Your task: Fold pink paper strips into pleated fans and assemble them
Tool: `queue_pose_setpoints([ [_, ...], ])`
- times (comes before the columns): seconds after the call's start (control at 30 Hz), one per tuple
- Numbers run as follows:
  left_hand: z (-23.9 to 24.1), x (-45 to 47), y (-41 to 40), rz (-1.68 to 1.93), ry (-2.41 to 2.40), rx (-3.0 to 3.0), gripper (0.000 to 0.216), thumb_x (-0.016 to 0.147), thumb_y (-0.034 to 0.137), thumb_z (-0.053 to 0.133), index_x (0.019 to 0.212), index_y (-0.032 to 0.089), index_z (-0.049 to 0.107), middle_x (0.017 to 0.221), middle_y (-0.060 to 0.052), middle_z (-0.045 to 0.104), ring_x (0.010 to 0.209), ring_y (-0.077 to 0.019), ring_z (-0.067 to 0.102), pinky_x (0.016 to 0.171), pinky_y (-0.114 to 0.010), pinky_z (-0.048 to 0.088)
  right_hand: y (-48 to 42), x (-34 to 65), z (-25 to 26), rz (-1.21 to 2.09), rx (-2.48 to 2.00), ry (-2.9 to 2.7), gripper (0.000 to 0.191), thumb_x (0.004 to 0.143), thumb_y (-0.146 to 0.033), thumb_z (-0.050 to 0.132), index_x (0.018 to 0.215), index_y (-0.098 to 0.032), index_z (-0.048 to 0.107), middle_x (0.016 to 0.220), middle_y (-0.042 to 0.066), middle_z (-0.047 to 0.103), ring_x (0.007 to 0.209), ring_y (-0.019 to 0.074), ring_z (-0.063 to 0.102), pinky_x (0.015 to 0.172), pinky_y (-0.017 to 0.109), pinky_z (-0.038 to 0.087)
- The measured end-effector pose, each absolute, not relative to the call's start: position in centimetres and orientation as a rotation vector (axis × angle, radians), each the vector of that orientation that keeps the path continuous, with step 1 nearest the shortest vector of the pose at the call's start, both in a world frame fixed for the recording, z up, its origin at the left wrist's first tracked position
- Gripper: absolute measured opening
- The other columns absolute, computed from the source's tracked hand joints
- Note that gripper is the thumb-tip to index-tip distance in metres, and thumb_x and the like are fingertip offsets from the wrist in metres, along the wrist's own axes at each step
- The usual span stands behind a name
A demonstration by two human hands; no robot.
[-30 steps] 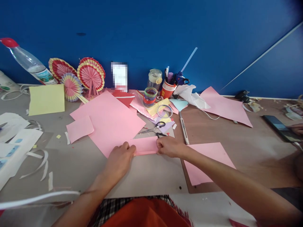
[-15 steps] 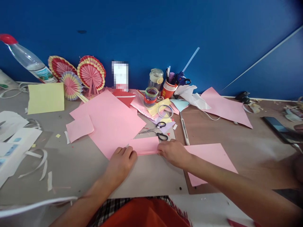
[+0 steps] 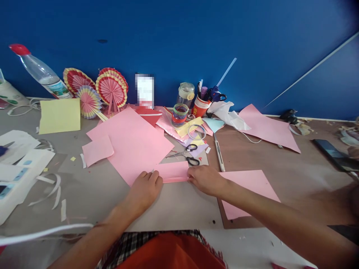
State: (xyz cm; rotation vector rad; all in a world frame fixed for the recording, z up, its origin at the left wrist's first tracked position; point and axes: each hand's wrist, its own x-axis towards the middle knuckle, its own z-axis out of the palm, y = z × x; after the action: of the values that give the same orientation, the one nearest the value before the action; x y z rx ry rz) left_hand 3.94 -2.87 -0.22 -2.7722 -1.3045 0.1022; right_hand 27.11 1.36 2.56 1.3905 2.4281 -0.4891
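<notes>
Between my hands lies a small pink sheet of paper [image 3: 174, 170] with a narrow folded strip along its near edge. My left hand [image 3: 147, 186] pinches its left end, fingers curled. At the right end, my right hand [image 3: 204, 180] grips the edge with closed fingers; the fingertips are partly hidden. Just beyond the sheet rest black-handled scissors [image 3: 188, 151]. A large pink sheet [image 3: 131, 144] spreads to the left and behind, with a smaller pink piece [image 3: 98, 150] on it. Another pink sheet [image 3: 249, 190] lies partly under my right forearm.
A utility knife [image 3: 219, 154] lies right of the scissors. Pleated paper fans [image 3: 112, 87], a plastic bottle [image 3: 46, 76] and a red cup of tools [image 3: 201, 106] stand along the blue wall. White paper strips [image 3: 57, 190] lie at left, a phone [image 3: 332, 151] at far right.
Both hands keep their hold on the pink paper and barely shift. The whole view has moved slightly, so things at the left appear further right.
</notes>
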Motion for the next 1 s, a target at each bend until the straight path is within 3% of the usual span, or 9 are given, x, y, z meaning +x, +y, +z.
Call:
queue_pose_setpoints([
  [0.17, -1.1, 3.3, -3.1, -0.096, -1.348, -2.685, 0.019, 0.081, 0.001, 0.043, 0.080, 0.016, 0.056, 0.080, -0.006, 0.055, 0.064, -0.0183, 0.051, 0.060, -0.034, 0.039, 1.2, 27.5, 4.0, -0.386, 1.395, 2.472, 0.020, 0.087, -0.033, 0.052, 0.093, -0.016, 0.062, 0.094, 0.011, 0.066, 0.079, 0.0238, 0.062, 0.069, 0.032, 0.042],
  [0.3, -0.3, 2.9, -3.1, -0.254, -1.433, -2.650, 0.021, 0.081, -0.001, 0.043, 0.085, 0.016, 0.055, 0.084, -0.006, 0.057, 0.065, -0.0177, 0.051, 0.062, -0.034, 0.041, 0.8, 27.5, 6.0, -0.172, 1.461, 2.807, 0.045, 0.082, -0.037, 0.060, 0.119, -0.013, 0.053, 0.120, 0.016, 0.055, 0.106, 0.0301, 0.051, 0.088, 0.041, 0.039],
  [0.4, 1.2, 3.1, -3.0, -0.274, -1.376, -2.683, 0.020, 0.081, 0.000, 0.043, 0.083, 0.017, 0.054, 0.077, -0.004, 0.057, 0.062, -0.0176, 0.049, 0.057, -0.033, 0.040, 0.4, 26.1, 6.9, -0.144, 1.320, 3.048, 0.052, 0.081, -0.037, 0.062, 0.124, -0.012, 0.049, 0.125, 0.016, 0.053, 0.117, 0.0309, 0.043, 0.097, 0.043, 0.033],
  [0.47, 2.3, 3.4, -2.9, -0.319, -1.344, -2.719, 0.018, 0.082, 0.002, 0.044, 0.079, 0.018, 0.054, 0.074, -0.003, 0.057, 0.060, -0.0172, 0.049, 0.055, -0.032, 0.040, 0.2, 25.0, 7.0, -0.184, 1.221, 3.100, 0.044, 0.082, -0.036, 0.061, 0.117, -0.012, 0.053, 0.113, 0.015, 0.060, 0.108, 0.0285, 0.049, 0.097, 0.043, 0.032],
  [0.6, 4.3, 3.6, -2.5, -0.516, -1.463, -2.766, 0.014, 0.088, 0.012, 0.042, 0.088, 0.018, 0.055, 0.081, -0.004, 0.061, 0.065, -0.0170, 0.053, 0.061, -0.032, 0.043, 0.5, 23.9, 6.5, -0.176, 1.231, 3.121, 0.014, 0.088, -0.021, 0.049, 0.083, -0.016, 0.061, 0.077, 0.005, 0.065, 0.077, 0.0194, 0.056, 0.096, 0.041, 0.030],
  [0.67, 5.0, 3.6, -2.2, -0.719, -1.653, -2.749, 0.017, 0.090, 0.023, 0.046, 0.105, 0.019, 0.053, 0.096, -0.005, 0.063, 0.076, -0.0174, 0.057, 0.068, -0.032, 0.046, 0.9, 24.1, 6.3, -0.196, 1.342, 3.168, 0.015, 0.087, -0.019, 0.049, 0.078, -0.017, 0.060, 0.074, 0.004, 0.065, 0.073, 0.0181, 0.056, 0.092, 0.039, 0.031],
  [0.77, 5.6, 3.8, -1.6, -1.039, -1.865, -2.668, 0.042, 0.084, 0.038, 0.056, 0.122, 0.023, 0.046, 0.116, -0.006, 0.060, 0.101, -0.0207, 0.056, 0.084, -0.035, 0.046, 1.3, 24.5, 6.0, -0.344, 1.564, 3.248, 0.009, 0.085, -0.019, 0.053, 0.081, -0.017, 0.061, 0.076, 0.003, 0.066, 0.073, 0.0176, 0.057, 0.086, 0.035, 0.033],
  [0.87, 5.5, 4.8, -0.9, -1.240, -1.933, -2.657, 0.041, 0.080, 0.040, 0.060, 0.118, 0.024, 0.052, 0.119, -0.006, 0.059, 0.114, -0.0232, 0.050, 0.095, -0.039, 0.041, 1.4, 24.4, 5.5, -0.499, 1.759, 3.276, 0.007, 0.084, -0.020, 0.055, 0.081, -0.018, 0.061, 0.073, 0.002, 0.066, 0.070, 0.0165, 0.056, 0.083, 0.032, 0.034],
  [1.0, 4.8, 6.4, 0.1, -1.446, -2.006, -2.575, 0.023, 0.082, 0.035, 0.057, 0.102, 0.024, 0.060, 0.109, -0.004, 0.063, 0.109, -0.0218, 0.054, 0.094, -0.038, 0.041, 1.6, 23.8, 4.8, -0.617, 1.923, 3.264, 0.005, 0.082, -0.018, 0.056, 0.081, -0.018, 0.061, 0.070, 0.001, 0.064, 0.067, 0.0158, 0.054, 0.082, 0.031, 0.034],
])
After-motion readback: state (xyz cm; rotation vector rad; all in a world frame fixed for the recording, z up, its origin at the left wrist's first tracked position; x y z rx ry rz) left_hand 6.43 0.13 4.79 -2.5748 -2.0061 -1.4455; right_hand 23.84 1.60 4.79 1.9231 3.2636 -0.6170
